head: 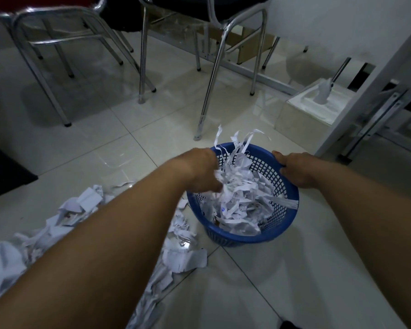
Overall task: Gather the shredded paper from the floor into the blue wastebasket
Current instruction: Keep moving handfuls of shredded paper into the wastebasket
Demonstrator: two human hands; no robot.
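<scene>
Blue plastic lattice made up the wastebasket point(237, 239), which stood on the tiled floor point(282, 269) and was already partly filled with shredded paper point(240, 211). Over its left rim the left hand point(201, 173) was closed round a fresh clump of strips, some sticking up past the fingers, apparently so they would fall inside the basket and not beside it. The right hand point(294, 170) gripped the far right rim, thumb over the edge, most likely to steady the light basket and keep it from tipping. A long scatter of torn scraps point(57, 222) lay just beside the basket and trailed off toward the near left of the floor, so much of the job seemed left. Farther back stood chrome chair legs point(208, 91) and a white box point(292, 115).
</scene>
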